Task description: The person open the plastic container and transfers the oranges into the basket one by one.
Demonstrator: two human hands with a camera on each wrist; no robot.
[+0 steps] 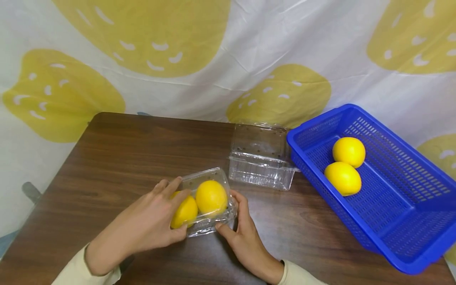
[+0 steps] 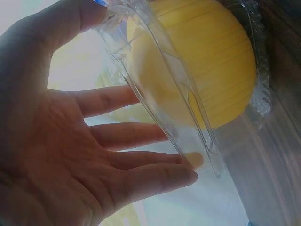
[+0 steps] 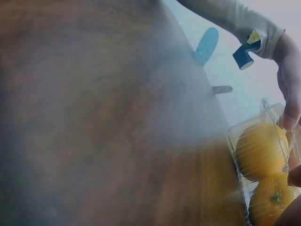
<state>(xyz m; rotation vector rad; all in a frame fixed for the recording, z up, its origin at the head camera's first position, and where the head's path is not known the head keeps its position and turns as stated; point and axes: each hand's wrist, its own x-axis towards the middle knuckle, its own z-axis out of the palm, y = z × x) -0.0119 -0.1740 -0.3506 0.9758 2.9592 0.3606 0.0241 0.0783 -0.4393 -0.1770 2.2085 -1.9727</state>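
A clear plastic clamshell box (image 1: 204, 231) with two yellow-orange oranges (image 1: 211, 197) in it is held between both hands over the front of the table. My left hand (image 1: 153, 215) grips its left end, the thumb at the front rim and the fingers over the lid. In the left wrist view, the thumb holds the box edge and the fingers lie along the clear lid (image 2: 160, 113). My right hand (image 1: 246, 237) holds the right end between thumb and fingers. The right wrist view has both oranges (image 3: 261, 151) side by side behind the ribbed plastic wall.
A second clear clamshell box (image 1: 261, 170) stands with its lid up at the back of the wooden table (image 1: 149, 146). Its right side is close to a blue plastic basket (image 1: 395, 233), which holds two more oranges (image 1: 343, 179). Behind the table hangs a patterned cloth (image 1: 199, 95).
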